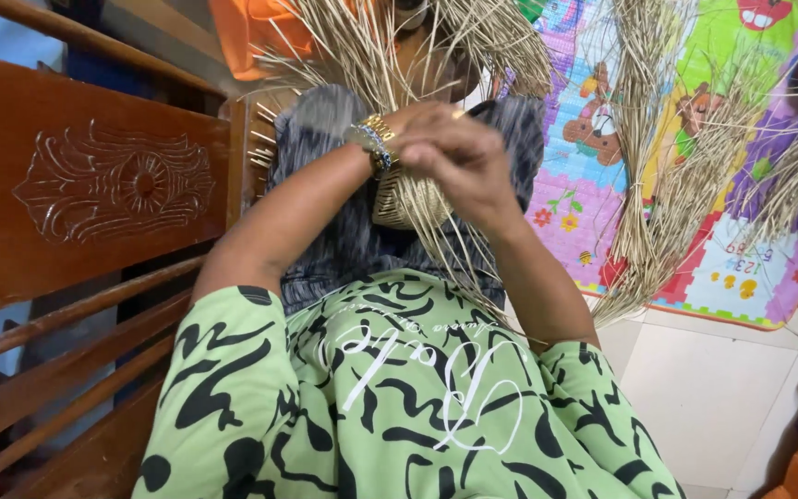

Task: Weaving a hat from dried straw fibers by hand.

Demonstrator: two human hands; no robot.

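Colourful play mat [741, 249] behind straw-weaving hands [459, 152]

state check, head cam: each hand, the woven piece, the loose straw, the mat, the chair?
right hand: closed, gripping the woven piece from above
left hand: mostly hidden behind the right; grip cannot be told
woven piece: partly woven, held over the lap, loose strands trailing
loose straw: unwoven, spread over the mat
play mat: flat on the floor
wooden chair: upright, beside the person
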